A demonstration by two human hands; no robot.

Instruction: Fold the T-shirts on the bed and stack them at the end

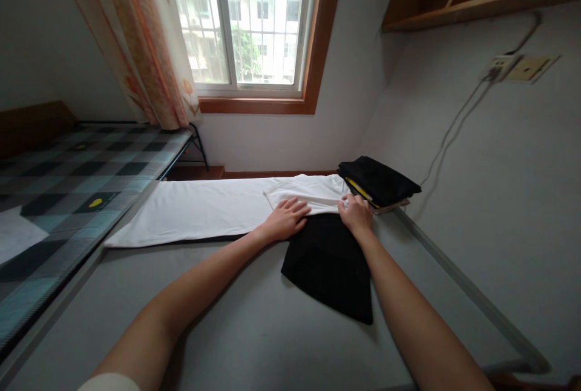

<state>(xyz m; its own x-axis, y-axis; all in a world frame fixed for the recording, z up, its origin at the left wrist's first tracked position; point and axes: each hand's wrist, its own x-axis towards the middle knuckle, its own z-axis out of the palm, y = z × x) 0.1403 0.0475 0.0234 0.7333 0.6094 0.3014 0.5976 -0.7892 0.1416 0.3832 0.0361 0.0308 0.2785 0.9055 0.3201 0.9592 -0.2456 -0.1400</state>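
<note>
A white and black T-shirt lies folded lengthwise across the grey table, its white side up with a dark strip along the near edge. One black sleeve sticks out toward me. My left hand rests flat on the shirt where white meets black, fingers stretched out. At the right end of that seam, my right hand has its fingers bent and closed on the white cloth of the shirt. Some fingertips of the right hand are hard to make out.
Just beyond my right hand sits a folded black cloth item on something with a yellow edge. A bed with a checked cover stands at left. The grey table meets the right wall, where a cable hangs from a socket.
</note>
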